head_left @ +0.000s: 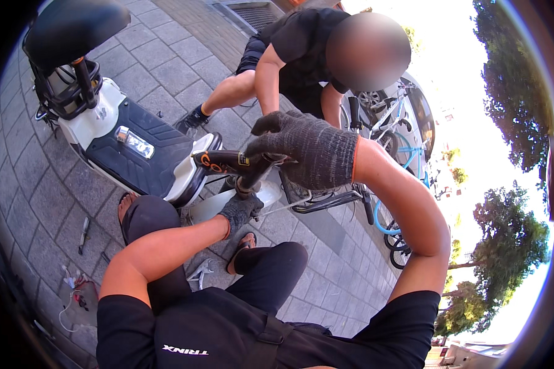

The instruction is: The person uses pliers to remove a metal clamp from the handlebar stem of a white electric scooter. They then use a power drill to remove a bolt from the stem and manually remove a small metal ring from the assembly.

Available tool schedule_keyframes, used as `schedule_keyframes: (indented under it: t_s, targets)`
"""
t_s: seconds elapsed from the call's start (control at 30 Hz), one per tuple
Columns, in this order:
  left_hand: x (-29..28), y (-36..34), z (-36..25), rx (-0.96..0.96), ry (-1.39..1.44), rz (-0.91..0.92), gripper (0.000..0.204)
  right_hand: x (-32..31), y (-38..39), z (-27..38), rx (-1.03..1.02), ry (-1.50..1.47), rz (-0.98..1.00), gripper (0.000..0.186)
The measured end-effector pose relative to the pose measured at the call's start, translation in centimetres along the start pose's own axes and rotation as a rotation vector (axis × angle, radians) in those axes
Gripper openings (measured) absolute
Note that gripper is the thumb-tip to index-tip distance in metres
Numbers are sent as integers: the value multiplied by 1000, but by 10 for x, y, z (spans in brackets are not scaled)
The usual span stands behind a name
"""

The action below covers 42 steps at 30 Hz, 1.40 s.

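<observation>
An electric scooter with a white body and black footboard (160, 138) stands before me, its black front tube (224, 161) pointing toward my hands. My right hand (305, 147), in a dark grey knitted glove, is curled over the top of this tube, and its palm hides what lies beneath. Lower down, my left hand (241, 212), in a matching glove, is closed around the bottom of the steering tube, above the white front mudguard (268, 194). A thin pale rod (286, 206) runs out to the right beside my left hand.
Opposite me a person in black (301, 46) bends over, arms reaching down behind my right hand. A clear cylindrical container (135, 142) lies on the footboard. Tools (84, 235), a silver metal piece (200, 270) and loose wires (75, 284) lie on the paving. Bicycles (406, 135) stand at right.
</observation>
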State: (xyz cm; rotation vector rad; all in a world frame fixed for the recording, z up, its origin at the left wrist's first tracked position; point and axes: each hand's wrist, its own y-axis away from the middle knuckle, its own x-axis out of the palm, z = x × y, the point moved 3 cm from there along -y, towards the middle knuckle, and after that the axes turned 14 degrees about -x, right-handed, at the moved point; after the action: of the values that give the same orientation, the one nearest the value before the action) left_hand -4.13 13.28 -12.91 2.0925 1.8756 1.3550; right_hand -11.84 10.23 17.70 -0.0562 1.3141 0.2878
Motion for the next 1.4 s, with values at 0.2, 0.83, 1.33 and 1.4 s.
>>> schedule_keyframes:
  t_s: [0.2, 0.83, 1.33, 1.4]
  targets:
    - [-5, 0, 0, -72, -82, -53, 23, -1, -11, 1, 691, 52, 373, 45]
    - [-5, -11, 7, -9, -78, -24, 21, -11, -9, 3, 519, 71, 244, 37]
    - [-3, -12, 8, -52, 10, 2, 19, -9, -3, 10, 38, 78, 275, 45]
    - [-5, -13, 7, -32, -19, 24, 20, -8, 2, 8, 125, 62, 174, 42]
